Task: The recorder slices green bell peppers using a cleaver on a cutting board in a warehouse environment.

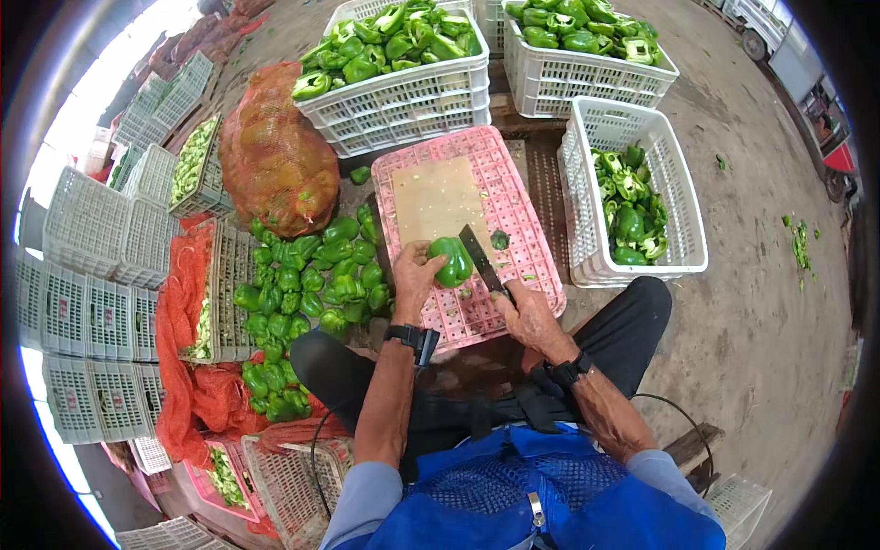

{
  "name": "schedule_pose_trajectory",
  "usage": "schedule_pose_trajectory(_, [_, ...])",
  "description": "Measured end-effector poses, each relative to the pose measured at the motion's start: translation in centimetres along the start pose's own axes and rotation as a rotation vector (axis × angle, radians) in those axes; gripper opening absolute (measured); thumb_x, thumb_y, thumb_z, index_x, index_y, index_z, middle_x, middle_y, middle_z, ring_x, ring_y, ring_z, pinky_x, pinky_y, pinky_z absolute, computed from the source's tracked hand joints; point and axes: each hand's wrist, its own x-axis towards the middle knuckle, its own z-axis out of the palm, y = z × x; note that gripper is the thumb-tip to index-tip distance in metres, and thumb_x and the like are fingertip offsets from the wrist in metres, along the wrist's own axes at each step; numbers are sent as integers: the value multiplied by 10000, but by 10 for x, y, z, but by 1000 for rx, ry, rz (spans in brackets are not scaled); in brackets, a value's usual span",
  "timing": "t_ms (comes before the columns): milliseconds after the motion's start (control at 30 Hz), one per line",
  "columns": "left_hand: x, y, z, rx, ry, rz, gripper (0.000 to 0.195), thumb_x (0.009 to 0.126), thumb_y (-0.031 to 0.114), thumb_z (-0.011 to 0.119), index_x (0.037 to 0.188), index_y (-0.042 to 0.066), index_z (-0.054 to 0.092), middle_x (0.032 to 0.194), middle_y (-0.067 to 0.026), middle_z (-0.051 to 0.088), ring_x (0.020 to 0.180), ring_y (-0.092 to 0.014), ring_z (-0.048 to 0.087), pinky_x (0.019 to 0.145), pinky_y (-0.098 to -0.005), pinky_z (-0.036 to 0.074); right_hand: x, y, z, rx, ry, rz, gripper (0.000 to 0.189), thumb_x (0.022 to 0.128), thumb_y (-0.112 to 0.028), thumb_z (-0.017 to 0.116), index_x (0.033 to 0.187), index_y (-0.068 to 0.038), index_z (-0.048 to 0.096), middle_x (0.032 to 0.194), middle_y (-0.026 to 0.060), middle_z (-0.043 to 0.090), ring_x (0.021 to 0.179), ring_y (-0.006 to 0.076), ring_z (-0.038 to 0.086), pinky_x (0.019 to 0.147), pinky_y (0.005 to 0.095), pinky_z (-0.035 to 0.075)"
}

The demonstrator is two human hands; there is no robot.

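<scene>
My left hand point(416, 273) holds a whole green bell pepper point(452, 262) upright above a pink plastic crate point(529, 237) that lies upturned before me. In my right hand point(529, 313) is a knife with a dark, broad blade point(480, 256); the blade is beside the pepper's right side. A tan cutting board point(436, 196) with small pale bits lies on the pink crate. A small dark green piece point(500, 239) rests right of the board. To the left, many whole green peppers point(313, 275) are heaped on the ground.
A white crate point(691, 206) at the right holds cut peppers point(629, 223). Ahead stand two heaped white crates point(405, 103) point(598, 75). A full orange mesh sack point(278, 151) is at upper left. Crate stacks point(89, 309) and red netting point(179, 295) line the left side.
</scene>
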Motion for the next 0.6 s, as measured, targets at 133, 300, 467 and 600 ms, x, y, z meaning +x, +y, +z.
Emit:
schedule_pose_trajectory(133, [-3,-13,-6,23,23,46,368,787,15,817,1099,-44,631,961,-115,704,850,-157,676,748,-292,567,4,-10,12,47,-64,36,240,972,-183,593,1063,39,587,772,321,609,759,496,630,639,522,471])
schedule_pose_trajectory(300, [0,-13,-9,4,-25,62,334,770,7,822,1037,-33,626,924,-106,696,812,-156,670,727,-292,564,20,-6,26,21,-85,6,303,985,-203,542,1147,53,547,789,349,625,770,531,624,666,577,481])
schedule_pose_trajectory(467, [4,-26,-12,216,8,149,354,745,36,839,1027,-24,632,905,-109,685,811,-176,664,732,-325,559,48,15,67,-77,-99,95,358,975,-245,543,845,86,590,799,363,629,756,497,645,682,572,503])
schedule_pose_trajectory(600, [5,-39,-10,55,-4,156,361,749,58,838,1036,-20,635,930,-117,679,829,-188,657,753,-327,548,45,39,101,-264,3,-239,269,976,-178,573,865,67,565,731,322,595,706,494,623,624,544,490])
